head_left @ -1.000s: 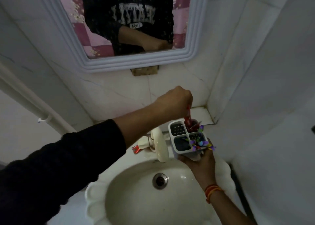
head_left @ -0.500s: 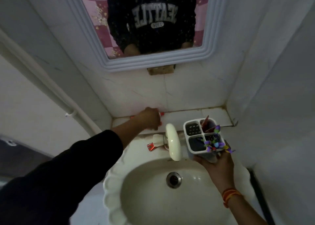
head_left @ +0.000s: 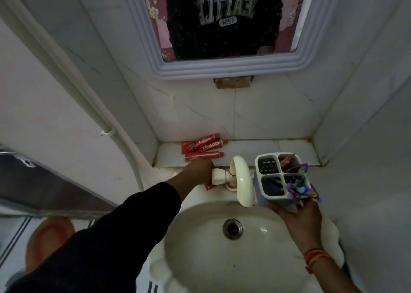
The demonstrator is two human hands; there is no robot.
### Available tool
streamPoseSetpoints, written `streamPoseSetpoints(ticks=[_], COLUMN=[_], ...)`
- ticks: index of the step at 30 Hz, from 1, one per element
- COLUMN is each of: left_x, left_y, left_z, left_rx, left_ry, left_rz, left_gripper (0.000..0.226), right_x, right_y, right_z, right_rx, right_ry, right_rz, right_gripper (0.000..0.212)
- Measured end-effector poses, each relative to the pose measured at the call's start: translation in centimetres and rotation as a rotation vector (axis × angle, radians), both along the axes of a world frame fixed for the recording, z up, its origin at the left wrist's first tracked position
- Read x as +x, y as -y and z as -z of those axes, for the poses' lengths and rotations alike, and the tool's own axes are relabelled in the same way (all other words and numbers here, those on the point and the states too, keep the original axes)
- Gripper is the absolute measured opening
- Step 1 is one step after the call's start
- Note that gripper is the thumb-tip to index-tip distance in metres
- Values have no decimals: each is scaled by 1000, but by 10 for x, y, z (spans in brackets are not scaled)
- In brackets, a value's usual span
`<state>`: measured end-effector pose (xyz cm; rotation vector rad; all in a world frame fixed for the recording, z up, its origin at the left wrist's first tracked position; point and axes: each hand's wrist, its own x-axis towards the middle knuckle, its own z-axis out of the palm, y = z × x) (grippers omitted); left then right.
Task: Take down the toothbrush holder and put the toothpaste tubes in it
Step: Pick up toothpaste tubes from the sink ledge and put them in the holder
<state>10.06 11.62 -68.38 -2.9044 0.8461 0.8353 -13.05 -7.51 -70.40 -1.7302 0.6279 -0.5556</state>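
Home bathroom, washbasin, tap, mirror

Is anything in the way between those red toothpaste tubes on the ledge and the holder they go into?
The cream tap arches up between the toothpaste tubes and the holder, so a tube would pass over or behind it. The ledge behind the tap looks bare.

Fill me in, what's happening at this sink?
A person is loading toothpaste into a toothbrush holder. The right hand holds the white four-compartment holder from below, over the sink's right edge; one compartment already has a red tube, another has colourful brushes. The left hand is down by the tap handle, closed around a small red tube. Three red toothpaste tubes lie on the ledge behind the tap.
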Motion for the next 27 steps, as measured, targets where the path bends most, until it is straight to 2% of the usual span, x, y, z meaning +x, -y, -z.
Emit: streamPoseSetpoints(ticks=[4,7,10,13,15,18,20,23,27], left_x=[1,5,14,14,3,-22,-44,-75,-103], left_y=[-7,-16,-23,-17,-4,17,30,47,71], left_z=[4,-1,-16,-52,-86,-135,-167,-197,-192], left_rx=[-71,-154,-336,-588,-712,-868,-962,-966,-768], left_ry=[2,49,137,243,281,339,336,326,297], left_rz=[8,-56,-242,-344,-304,-202,-157,-37,133], left_gripper=[35,28,24,29,26,21,19,19,18], right_x=[1,1,0,-1,-2,-3,-3,-1,2], right_y=[1,3,4,5,6,6,5,4,5], right_z=[-3,-2,3,5,6,5,3,1,1], right_rx=[-4,-4,-50,-29,-29,-27,-4,41,43], right_ry=[-56,-74,-57,-45,-52,-80,-74,-60,-26], right_rz=[-19,-35,-25,-24,-25,-24,-23,-12,0], right_gripper=[118,112,97,105,112,104,106,97,87])
